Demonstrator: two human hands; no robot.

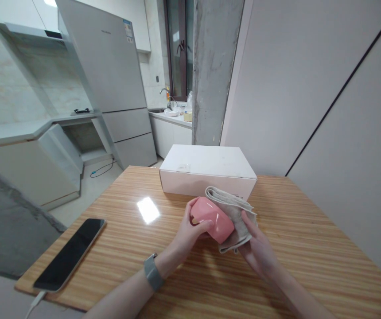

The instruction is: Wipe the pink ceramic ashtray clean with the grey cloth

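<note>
My left hand: curled round pink bowl. Right hand: part-closed on cloth touching it. Likely wiping; steady grip needed.

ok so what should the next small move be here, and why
Probably a gentle wipe with the right hand across the pink object: the left hand grips it at one end, while the right holds the folded grey cloth apparently against its other side.

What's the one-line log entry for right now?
left hand: holds pink glossy object | right hand: holds folded gray cloth | contact: cloth against object | white box: behind them | phone: left, on table
</note>
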